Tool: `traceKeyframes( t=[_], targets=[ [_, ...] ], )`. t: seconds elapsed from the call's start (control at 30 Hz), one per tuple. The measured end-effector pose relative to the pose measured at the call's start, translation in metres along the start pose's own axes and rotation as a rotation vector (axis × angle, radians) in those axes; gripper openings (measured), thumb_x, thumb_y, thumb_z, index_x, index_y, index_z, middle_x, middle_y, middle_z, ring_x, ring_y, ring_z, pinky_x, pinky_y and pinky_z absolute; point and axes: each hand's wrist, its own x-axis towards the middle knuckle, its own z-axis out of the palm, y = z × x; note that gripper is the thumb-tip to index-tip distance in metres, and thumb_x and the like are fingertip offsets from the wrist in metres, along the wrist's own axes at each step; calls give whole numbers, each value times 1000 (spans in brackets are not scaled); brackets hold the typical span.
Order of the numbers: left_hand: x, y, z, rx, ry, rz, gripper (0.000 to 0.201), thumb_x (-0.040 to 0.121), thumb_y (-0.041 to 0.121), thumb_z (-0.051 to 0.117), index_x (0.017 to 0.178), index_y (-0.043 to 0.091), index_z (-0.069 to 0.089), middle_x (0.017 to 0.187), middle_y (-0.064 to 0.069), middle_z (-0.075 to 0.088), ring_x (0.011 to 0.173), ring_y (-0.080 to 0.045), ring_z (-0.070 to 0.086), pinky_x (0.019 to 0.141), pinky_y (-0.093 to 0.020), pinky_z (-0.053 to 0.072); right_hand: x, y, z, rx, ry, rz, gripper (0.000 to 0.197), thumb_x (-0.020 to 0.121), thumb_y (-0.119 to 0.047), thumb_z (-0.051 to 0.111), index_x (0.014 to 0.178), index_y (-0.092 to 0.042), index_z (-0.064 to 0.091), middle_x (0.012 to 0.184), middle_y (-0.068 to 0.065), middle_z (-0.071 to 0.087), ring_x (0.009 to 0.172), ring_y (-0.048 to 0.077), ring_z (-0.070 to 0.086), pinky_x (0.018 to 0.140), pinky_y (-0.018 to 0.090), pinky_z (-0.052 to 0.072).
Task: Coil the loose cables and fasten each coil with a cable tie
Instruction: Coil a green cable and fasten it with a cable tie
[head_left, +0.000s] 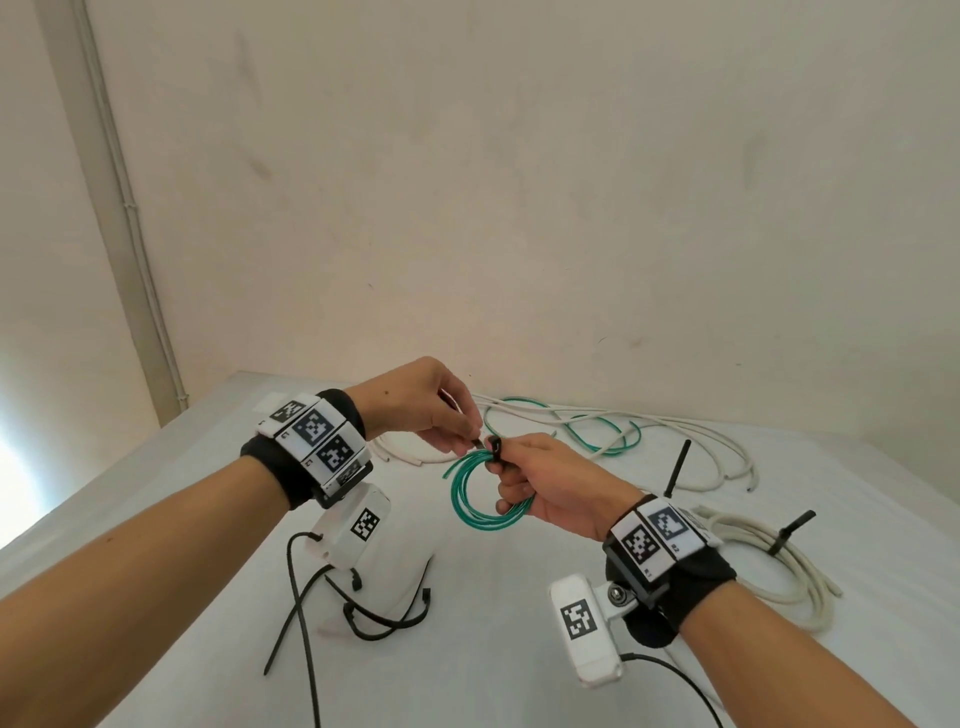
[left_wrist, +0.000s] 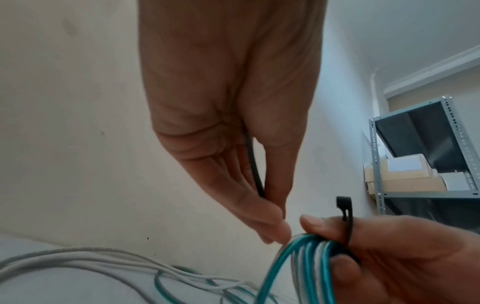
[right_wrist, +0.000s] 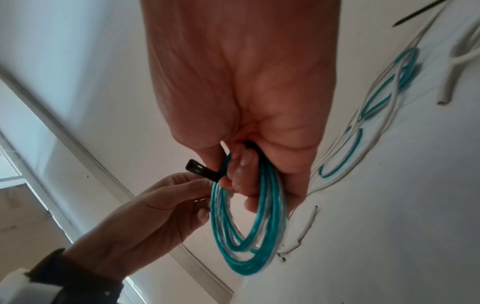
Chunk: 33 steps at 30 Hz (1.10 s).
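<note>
A green cable coil (head_left: 480, 496) hangs just above the white table (head_left: 493, 649), gripped at its top by my right hand (head_left: 503, 470). A black cable tie (head_left: 493, 448) is looped round the coil's strands there, its head sticking up beside my right thumb. My left hand (head_left: 470, 439) pinches the tie's tail between thumb and fingertips, just left of the head. The left wrist view shows the tie tail (left_wrist: 255, 174) running up inside the left hand (left_wrist: 272, 232) and the tie head (left_wrist: 344, 205) above the coil (left_wrist: 298, 267). In the right wrist view the coil (right_wrist: 246, 236) hangs from the right hand (right_wrist: 241, 179).
Loose white and green cables (head_left: 582, 423) sprawl at the back of the table. A white coil (head_left: 774, 561) with a black tie lies at the right. Spare black ties (head_left: 374, 618) lie near my left forearm. A metal shelf (left_wrist: 415, 154) stands beyond the table.
</note>
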Motion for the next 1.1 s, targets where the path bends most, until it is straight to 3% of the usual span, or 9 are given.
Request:
traceKeyframes(
  t=[0.13, 0.27, 0.37, 0.5, 0.6, 0.73, 0.9, 0.97, 1.1],
  targets=[
    [-10, -1, -3, -174, 106, 103, 18, 92, 16, 77, 105, 4, 78, 103, -15, 78, 96, -24, 76, 82, -32, 62, 2, -2, -5, 99, 8, -3, 33, 109, -25, 49, 80, -10, 55, 63, -3, 23, 54, 12, 23, 63, 30, 47],
    [-17, -4, 10, -233, 47, 150, 36, 90, 29, 78, 124, 20, 72, 113, -4, 78, 110, -19, 73, 98, -37, 57, 3, -5, -4, 187, 35, 2, 34, 109, -25, 51, 78, -11, 55, 61, -3, 23, 52, 12, 23, 60, 30, 48],
    [-16, -6, 23, -215, 119, 180, 45, 83, 24, 86, 124, 21, 69, 107, -3, 79, 99, -19, 75, 94, -41, 59, 3, -6, -1, 165, 51, 1, 33, 109, -23, 50, 78, -11, 54, 60, -4, 25, 50, 11, 24, 59, 30, 48],
    [-10, -9, 32, -283, 241, 173, 37, 82, 15, 87, 116, 14, 72, 99, -10, 79, 84, -17, 73, 90, -43, 59, 4, -9, 2, 116, 84, 10, 31, 111, -21, 43, 82, -12, 53, 61, -3, 27, 48, 11, 25, 60, 30, 47],
    [-7, -14, 34, -345, 219, 166, 34, 84, 12, 84, 115, 10, 72, 99, -13, 79, 90, -24, 75, 91, -43, 61, 3, -10, 3, 30, 110, 7, 32, 112, -26, 41, 84, -13, 51, 60, -4, 26, 46, 11, 25, 62, 30, 46],
    [-7, -18, 35, -417, 189, 145, 31, 86, 10, 81, 116, 5, 71, 103, -17, 78, 91, -25, 74, 75, -25, 59, 4, -8, 4, 88, 133, 21, 31, 112, -32, 40, 93, -10, 51, 66, -1, 27, 48, 11, 23, 59, 30, 45],
    [-5, -26, 33, -490, 186, 129, 29, 88, 9, 79, 115, 4, 71, 103, -19, 78, 91, -24, 75, 76, -27, 58, 6, -6, 2, 77, 70, -19, 28, 109, -38, 48, 105, -10, 54, 73, 3, 25, 50, 11, 22, 60, 30, 43],
    [-5, -28, 31, -504, 186, 125, 27, 89, 9, 78, 115, 3, 71, 102, -20, 78, 91, -24, 76, 75, -27, 58, 5, -5, 2, -1, 29, -43, 31, 106, -40, 54, 98, -10, 54, 76, 5, 17, 51, 12, 22, 62, 29, 43],
    [-3, -28, 30, -472, 186, 116, 24, 93, 17, 75, 115, 8, 72, 101, -17, 78, 95, -27, 76, 78, -28, 60, 7, -1, 2, -120, 4, -92, 30, 109, -33, 51, 85, -13, 50, 67, -1, 26, 53, 12, 27, 67, 31, 44]
  ],
)
